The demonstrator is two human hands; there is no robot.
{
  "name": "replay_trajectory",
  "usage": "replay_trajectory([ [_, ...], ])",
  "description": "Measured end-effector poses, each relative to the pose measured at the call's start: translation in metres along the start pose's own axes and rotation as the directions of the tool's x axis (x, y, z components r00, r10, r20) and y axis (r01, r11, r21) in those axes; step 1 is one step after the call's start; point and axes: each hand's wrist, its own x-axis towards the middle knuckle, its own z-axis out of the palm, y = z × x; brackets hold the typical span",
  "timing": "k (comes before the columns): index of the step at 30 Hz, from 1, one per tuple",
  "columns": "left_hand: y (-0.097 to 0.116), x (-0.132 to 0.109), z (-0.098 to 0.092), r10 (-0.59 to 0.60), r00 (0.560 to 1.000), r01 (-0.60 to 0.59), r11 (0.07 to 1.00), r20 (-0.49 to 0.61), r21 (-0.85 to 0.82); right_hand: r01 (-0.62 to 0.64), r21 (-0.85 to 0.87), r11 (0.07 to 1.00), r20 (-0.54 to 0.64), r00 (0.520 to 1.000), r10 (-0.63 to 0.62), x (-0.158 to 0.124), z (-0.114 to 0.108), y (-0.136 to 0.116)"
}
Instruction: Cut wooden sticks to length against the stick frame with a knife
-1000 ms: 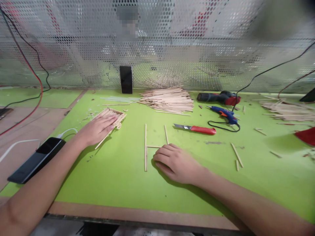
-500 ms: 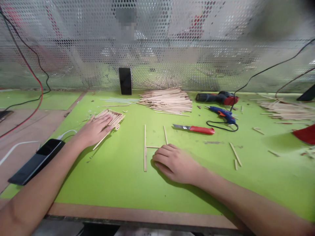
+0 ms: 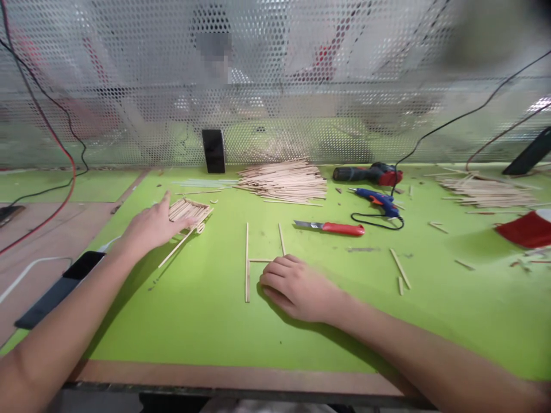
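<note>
Stick model (image 3: 183, 210) lies on the bench (image 3: 193, 327) in the head view, partly under the thumb of the spread left grip (image 3: 150, 228); it looks light, stiff yet brittle, best taken by its side edges. Whether the curled right grip (image 3: 297, 288) holds any laid-out sticks (image 3: 247, 249), I cannot tell.

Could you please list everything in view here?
mesh: one, silver, back
table: one, green, front
stick model: one, tan, left
arranged sticks: at least three, tan, centre
stick piles: two, tan, back centre and right
loose sticks: several, tan, right
knife: one, red handle, centre right
glue gun: one, blue, right of knife
drill: one, black and red, back right
phone: one, black, upright by mesh
slabs: at least two, black, left and right
unclear item: one, red, right edge
cables: several, black, red, white, sides
left hand: one, bare, at stick model
right hand: one, bare, over arranged sticks
</note>
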Motion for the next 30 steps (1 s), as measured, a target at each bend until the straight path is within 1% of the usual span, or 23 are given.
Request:
replay_trajectory([
  [3, 0.008, 0.006, 0.003, -0.04, 0.999, 0.04, 0.999, 0.012, 0.025, 0.0, -0.019, 1.0, 0.001, 1.0, 0.0, -0.001, 0.0, -0.001],
  [5, 0.013, 0.009, 0.006, -0.046, 0.999, 0.046, 0.998, 0.004, 0.031, 0.003, -0.035, 0.999, 0.005, 1.0, -0.003, -0.001, -0.001, -0.002],
  [7, 0.017, 0.012, 0.007, -0.036, 0.999, 0.036, 0.999, 0.006, 0.035, 0.009, -0.049, 0.999, 0.007, 1.0, -0.009, -0.002, -0.001, -0.003],
  [12, 0.025, 0.02, 0.005, 0.021, 0.998, -0.024, 0.998, 0.059, 0.061, 0.023, -0.079, 0.997, 0.004, 1.0, -0.022, -0.002, -0.002, -0.003],
  [17, 0.025, 0.037, 0.001, 0.014, 0.996, -0.02, 0.997, 0.091, 0.069, 0.035, -0.102, 0.994, -0.003, 0.999, -0.035, -0.002, -0.003, -0.003],
  [19, 0.024, 0.041, 0.0, 0.054, 0.994, -0.06, 0.997, 0.095, 0.058, 0.034, -0.107, 0.994, -0.007, 0.999, -0.035, -0.002, -0.003, -0.003],
  [21, 0.023, 0.045, 0.0, 0.12, 0.985, -0.125, 0.992, 0.121, 0.032, 0.035, -0.113, 0.993, -0.012, 0.999, -0.036, -0.002, -0.002, -0.003],
  [24, 0.02, 0.048, -0.002, 0.232, 0.955, -0.232, 0.973, 0.185, -0.023, 0.041, -0.13, 0.991, -0.026, 0.999, -0.044, -0.001, -0.002, -0.003],
  [26, 0.016, 0.049, -0.005, 0.279, 0.939, -0.276, 0.96, 0.202, -0.042, 0.044, -0.145, 0.988, -0.038, 0.998, -0.05, -0.001, -0.001, -0.003],
  [28, 0.011, 0.046, -0.01, 0.29, 0.94, -0.289, 0.957, 0.18, -0.033, 0.048, -0.16, 0.986, -0.05, 0.997, -0.056, -0.001, -0.001, -0.001],
  [30, 0.008, 0.036, -0.014, 0.293, 0.948, -0.294, 0.956, 0.126, -0.012, 0.055, -0.171, 0.984, -0.058, 0.996, -0.065, -0.002, -0.001, 0.001],
])
